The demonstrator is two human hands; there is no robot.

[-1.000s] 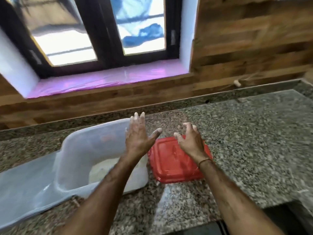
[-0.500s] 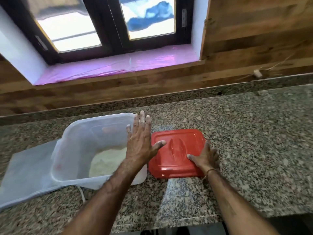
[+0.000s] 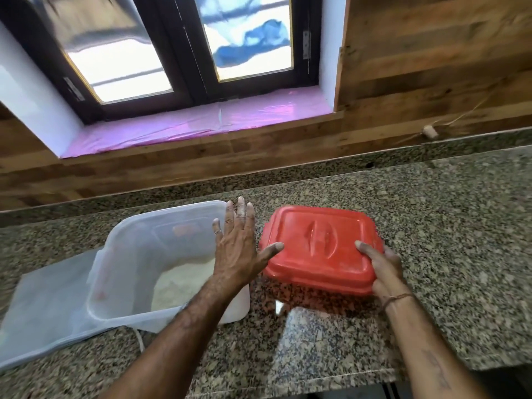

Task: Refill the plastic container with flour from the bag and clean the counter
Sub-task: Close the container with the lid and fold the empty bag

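Observation:
A clear plastic container stands on the granite counter, with white flour in its bottom. A translucent bag lies flat to its left, partly under it. The red lid is lifted off the counter and tilted, its shadow below it. My right hand grips the lid's near right edge, thumb on top. My left hand is flat with fingers spread over the container's right rim, and its thumb touches the lid's left edge.
A wooden wall and a window with a pink-lined sill stand behind the counter. A small plug on a cord hangs at the back right. The counter's front edge runs below my forearms.
My right hand has closed on the red lid and raised it off the counter, tilting it. My left hand stayed over the container's rim, its thumb now against the lid.

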